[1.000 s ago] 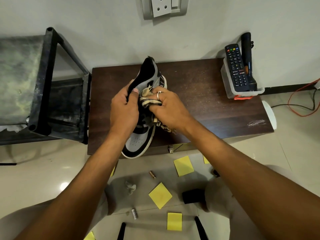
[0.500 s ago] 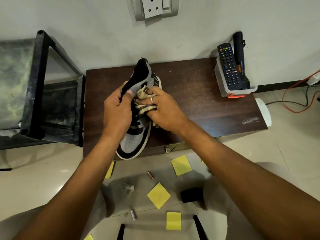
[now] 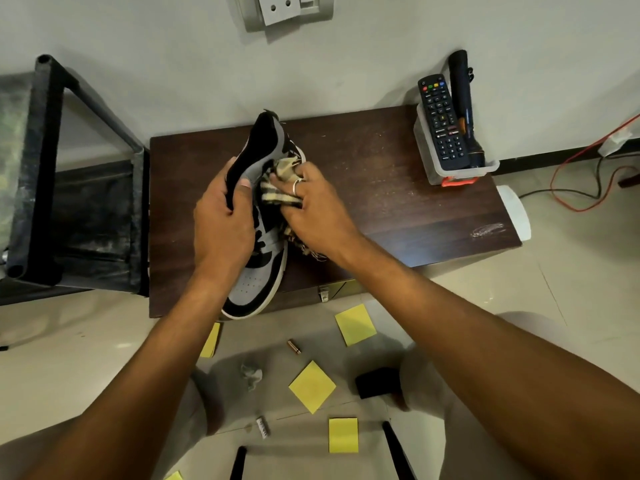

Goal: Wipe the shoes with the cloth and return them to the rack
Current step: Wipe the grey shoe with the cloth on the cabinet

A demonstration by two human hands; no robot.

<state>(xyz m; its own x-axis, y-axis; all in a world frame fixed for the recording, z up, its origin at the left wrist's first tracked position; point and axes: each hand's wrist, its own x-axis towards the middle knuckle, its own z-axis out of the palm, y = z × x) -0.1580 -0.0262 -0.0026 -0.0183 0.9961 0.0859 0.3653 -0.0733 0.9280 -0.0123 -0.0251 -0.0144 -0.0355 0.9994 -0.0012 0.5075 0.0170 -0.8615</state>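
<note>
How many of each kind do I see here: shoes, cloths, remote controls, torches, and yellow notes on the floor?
shoe: 1
cloth: 1
remote control: 1
torch: 1
yellow notes: 5
Total: 9

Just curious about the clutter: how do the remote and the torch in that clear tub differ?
The remote is flat and covered in buttons; the torch is a round tube. The torch reaches higher than the remote. Both are black and stand leaning in the clear tub.
</note>
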